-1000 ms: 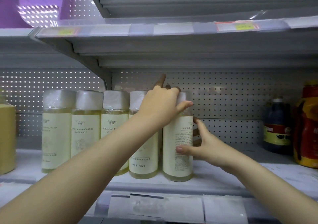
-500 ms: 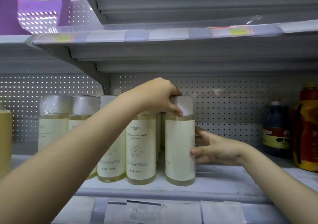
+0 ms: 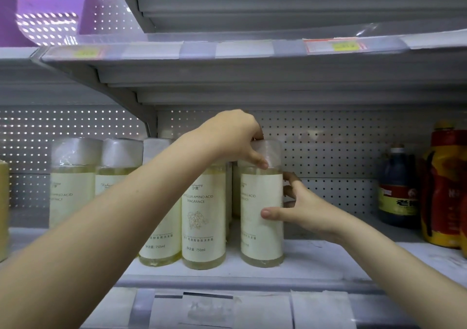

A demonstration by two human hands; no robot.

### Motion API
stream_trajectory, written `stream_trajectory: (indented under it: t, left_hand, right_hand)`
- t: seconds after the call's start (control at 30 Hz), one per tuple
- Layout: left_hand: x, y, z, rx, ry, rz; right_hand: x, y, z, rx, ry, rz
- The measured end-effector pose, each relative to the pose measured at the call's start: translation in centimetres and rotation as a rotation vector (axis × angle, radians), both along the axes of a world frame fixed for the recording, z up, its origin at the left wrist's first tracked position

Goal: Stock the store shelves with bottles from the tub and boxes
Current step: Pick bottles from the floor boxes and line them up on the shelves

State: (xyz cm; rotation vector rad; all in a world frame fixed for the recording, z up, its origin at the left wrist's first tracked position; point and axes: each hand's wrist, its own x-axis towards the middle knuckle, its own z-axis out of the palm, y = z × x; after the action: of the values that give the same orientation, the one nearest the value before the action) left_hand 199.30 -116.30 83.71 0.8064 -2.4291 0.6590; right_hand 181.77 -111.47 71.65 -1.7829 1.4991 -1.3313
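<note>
A row of pale yellow bottles with cream labels and wrapped white caps stands on the white shelf (image 3: 328, 265). The rightmost bottle (image 3: 261, 230) is upright at the front. My left hand (image 3: 232, 136) grips its cap from above, thumb on the cap's front. My right hand (image 3: 298, 210) holds its body from the right side, thumb across the label. Beside it on the left is a bottle (image 3: 203, 222) whose label faces me, and more bottles (image 3: 73, 184) continue to the left, partly hidden by my left arm.
A dark sauce bottle (image 3: 396, 189) and a red-and-yellow jug (image 3: 444, 189) stand at the right end of the shelf. Bare shelf lies between them and my right hand. Another shelf (image 3: 227, 53) hangs close overhead. A purple tub (image 3: 15, 12) sits top left.
The rightmost bottle has been turned, so a different part of its label shows. My left hand shifted from the neighbouring caps onto its cap, and my right hand slid round its side.
</note>
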Motion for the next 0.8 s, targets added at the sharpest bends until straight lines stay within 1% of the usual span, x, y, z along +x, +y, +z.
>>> stream_trajectory:
  t: [0.1, 0.17, 0.27, 0.33, 0.4, 0.47, 0.5, 0.6, 0.67, 0.8]
  left_hand:
    - [0.5, 0.1, 0.8, 0.092, -0.023, -0.029]
    - [0.5, -0.1, 1.1, 0.149, -0.005, -0.043]
    - [-0.1, -1.1, 0.6, 0.178, 0.080, -0.075]
    - [-0.5, -1.7, 0.1, 0.192, 0.157, -0.105]
    - [-0.7, -2.0, 0.0, 0.199, 0.206, -0.109]
    - [-0.8, -2.1, 0.1, 0.201, 0.216, -0.095]
    - [-0.9, -2.1, 0.2, 0.200, 0.212, -0.083]
    - [-1.2, -2.1, 0.2, 0.178, 0.210, -0.051]
    - [-1.0, -2.0, 0.0, 0.135, 0.193, -0.035]
    - [1.4, -1.2, -0.1, 0.091, 0.073, -0.029]
  right_hand:
    - [-0.7, -0.4, 0.0, 0.038, -0.009, 0.051]
    - [-1.3, -0.6, 0.0, 0.080, -0.027, 0.095]
    - [-2.0, -0.8, -0.2, 0.138, -0.097, 0.211]
    - [-2.0, -0.6, -0.1, 0.172, -0.057, 0.218]
    - [-1.9, -0.3, 0.2, 0.208, 0.035, 0.160]
    - [-1.1, -0.1, 0.5, 0.196, 0.123, 0.045]
    - [-0.5, -0.1, 0.5, 0.153, 0.143, -0.018]
    - [1.1, -0.4, 0.1, -0.013, 0.109, -0.186]
    - [1.1, -0.8, -0.3, -0.045, 0.101, -0.220]
    - [0.1, -1.0, -0.4, -0.025, 0.097, -0.174]
